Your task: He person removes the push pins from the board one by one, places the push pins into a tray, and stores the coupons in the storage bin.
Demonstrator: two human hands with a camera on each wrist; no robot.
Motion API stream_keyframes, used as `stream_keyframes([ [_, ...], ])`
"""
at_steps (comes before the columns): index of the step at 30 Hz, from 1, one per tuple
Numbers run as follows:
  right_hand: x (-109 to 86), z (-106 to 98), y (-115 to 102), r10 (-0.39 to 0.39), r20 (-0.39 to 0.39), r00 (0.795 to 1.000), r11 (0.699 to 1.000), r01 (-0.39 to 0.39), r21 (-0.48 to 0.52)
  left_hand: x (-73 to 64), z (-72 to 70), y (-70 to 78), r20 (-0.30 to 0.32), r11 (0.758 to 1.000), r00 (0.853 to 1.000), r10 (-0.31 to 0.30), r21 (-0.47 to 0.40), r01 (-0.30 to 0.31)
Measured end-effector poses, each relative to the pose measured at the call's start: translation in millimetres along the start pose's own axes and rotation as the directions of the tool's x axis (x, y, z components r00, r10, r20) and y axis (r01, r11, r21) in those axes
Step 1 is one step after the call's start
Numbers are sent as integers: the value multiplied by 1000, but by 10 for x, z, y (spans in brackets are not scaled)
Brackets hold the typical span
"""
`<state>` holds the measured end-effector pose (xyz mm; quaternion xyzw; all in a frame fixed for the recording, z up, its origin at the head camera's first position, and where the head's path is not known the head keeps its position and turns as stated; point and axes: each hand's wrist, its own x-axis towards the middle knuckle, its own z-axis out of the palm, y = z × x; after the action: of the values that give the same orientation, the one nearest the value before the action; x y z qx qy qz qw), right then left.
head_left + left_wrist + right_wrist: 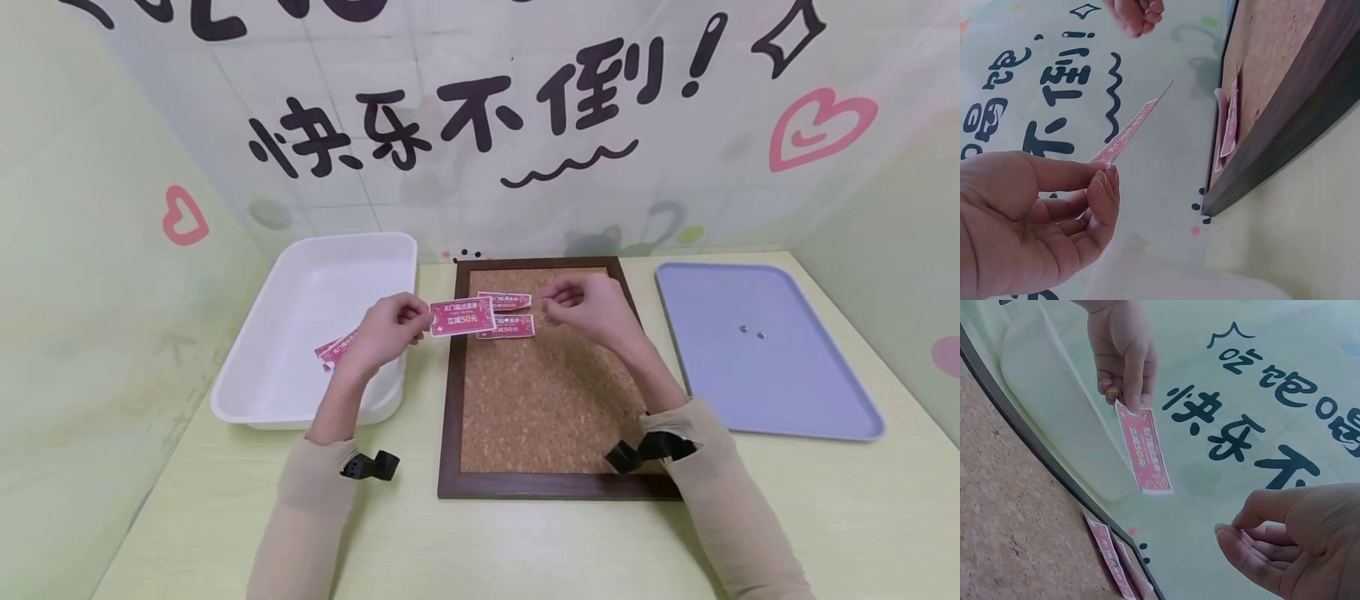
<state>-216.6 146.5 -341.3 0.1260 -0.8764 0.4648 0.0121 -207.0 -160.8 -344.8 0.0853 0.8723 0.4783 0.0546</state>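
My left hand (390,329) pinches a pink-and-white paper coupon (462,317) by its left end, between thumb and forefinger. The coupon hovers over the left frame of a cork board (555,417). Two similar coupons lie near the board's top, an upper coupon (517,301) and a lower coupon (517,327), each with a small shiny spot at its middle. Right of them hovers my right hand (588,308), fingers curled, thumb and forefinger tips together. In the right wrist view nothing shows between those right fingertips (1225,534).
A white plastic bin (258,358) at the left holds more pink coupons (335,350), partly behind my left hand. On the right, a lavender tray (780,383) carries two small silvery pieces (752,332). A printed wall covering (465,192) stands behind the table.
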Motion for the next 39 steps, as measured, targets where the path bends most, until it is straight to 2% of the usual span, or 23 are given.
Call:
stream_keyframes([
  [9, -80, -220, 137, -19, -52, 998, 1000, 17, -22, -40, -255, -66, -60, 1000, 998, -13, -10, 13],
  [16, -183, -448, 286, -27, -76, 997, 1000, 26, -11, -55, -383, -131, -77, 997, 995, -58, 42, 62],
  [24, -333, -684, 429, -11, -89, 996, 1000, 13, 19, -99, -574, -224, -107, 991, 987, -121, 45, 127],
  [29, -408, -824, 555, -3, -116, 993, 1000, 5, 18, -134, -658, -280, -112, 988, 982, -152, 18, 155],
  [33, -471, -918, 665, 1, -141, 990, 1000, -1, -1, -145, -691, -335, -110, 986, 981, -162, 20, 165],
  [39, -560, -1078, 836, -10, -171, 985, 994, -8, -106, -178, -739, -412, -121, 981, 975, -184, 41, 190],
])
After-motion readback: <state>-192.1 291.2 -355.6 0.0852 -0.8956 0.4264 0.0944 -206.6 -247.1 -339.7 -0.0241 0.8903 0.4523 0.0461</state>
